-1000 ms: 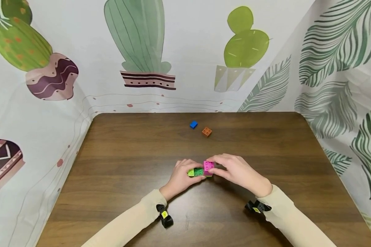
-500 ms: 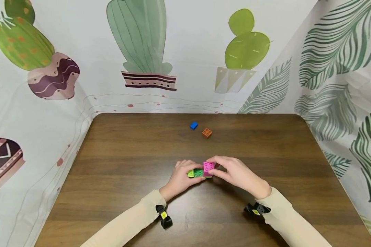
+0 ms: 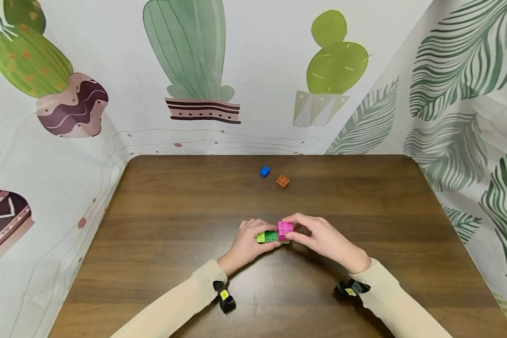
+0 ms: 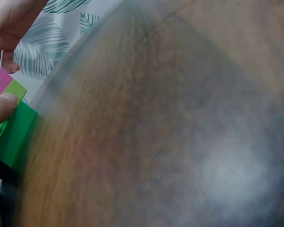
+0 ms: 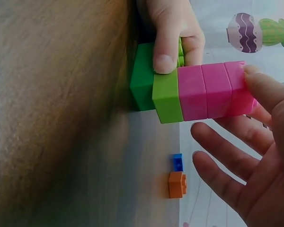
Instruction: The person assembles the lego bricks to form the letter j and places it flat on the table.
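Observation:
Near the middle of the table, three pink bricks (image 5: 206, 92) form a column on a lime green brick (image 5: 167, 97). That brick sits on a dark green brick (image 5: 142, 78) at the bottom. My left hand (image 3: 246, 245) grips the green base between thumb and fingers, its thumb on the lime brick. Lime studs (image 3: 260, 237) show inside that grasp. With thumb and index finger, my right hand (image 3: 321, 238) pinches the topmost pink brick from the right; its other fingers are spread below in the right wrist view. The far side of the build is hidden.
A small blue brick (image 3: 265, 172) and an orange brick (image 3: 283, 181) lie apart near the back of the wooden table (image 3: 186, 188). Behind it hangs a cloth (image 3: 266, 56) printed with cacti and leaves. Each sleeve carries a black wrist strap.

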A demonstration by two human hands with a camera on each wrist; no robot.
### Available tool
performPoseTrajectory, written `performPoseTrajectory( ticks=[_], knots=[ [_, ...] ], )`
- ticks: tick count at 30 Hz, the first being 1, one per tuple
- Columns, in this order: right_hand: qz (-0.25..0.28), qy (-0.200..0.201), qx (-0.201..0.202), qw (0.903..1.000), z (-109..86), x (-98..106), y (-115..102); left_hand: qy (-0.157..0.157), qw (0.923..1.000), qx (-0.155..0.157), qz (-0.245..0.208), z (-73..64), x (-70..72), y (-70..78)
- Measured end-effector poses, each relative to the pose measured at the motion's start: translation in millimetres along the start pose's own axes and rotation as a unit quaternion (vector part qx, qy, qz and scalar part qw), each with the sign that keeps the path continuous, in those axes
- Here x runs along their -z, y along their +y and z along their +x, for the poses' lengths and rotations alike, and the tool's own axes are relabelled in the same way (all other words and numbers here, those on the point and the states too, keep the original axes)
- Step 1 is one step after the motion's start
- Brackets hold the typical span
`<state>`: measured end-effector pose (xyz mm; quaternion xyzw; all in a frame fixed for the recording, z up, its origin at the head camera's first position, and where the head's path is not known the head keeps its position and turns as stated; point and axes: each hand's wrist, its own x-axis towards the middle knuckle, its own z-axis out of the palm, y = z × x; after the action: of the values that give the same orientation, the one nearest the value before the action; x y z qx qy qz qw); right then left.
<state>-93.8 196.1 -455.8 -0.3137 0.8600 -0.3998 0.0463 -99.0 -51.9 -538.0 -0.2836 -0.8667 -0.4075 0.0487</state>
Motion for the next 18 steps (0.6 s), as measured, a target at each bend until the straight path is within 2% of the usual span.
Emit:
performPoseTrajectory(
  ticks=[5,11,18],
  knots=[
    [0.013,-0.007,0.000,0.9999,-0.6,-0.8,3.3,0.003,1.0000,-0.004,0.003,-0.7,-0.3,-0.1],
    [0.000,-0.008,0.011,0.9999,-0.1,2.4,5.3,0.001,1.0000,-0.003,0.003,-0.7,0.1,0.3],
    [-0.013,-0.018,-0.002,0.9998,1.6,9.1,6.4,-0.003,1.0000,0.001,0.004,-0.5,0.2,-0.2]
  ],
)
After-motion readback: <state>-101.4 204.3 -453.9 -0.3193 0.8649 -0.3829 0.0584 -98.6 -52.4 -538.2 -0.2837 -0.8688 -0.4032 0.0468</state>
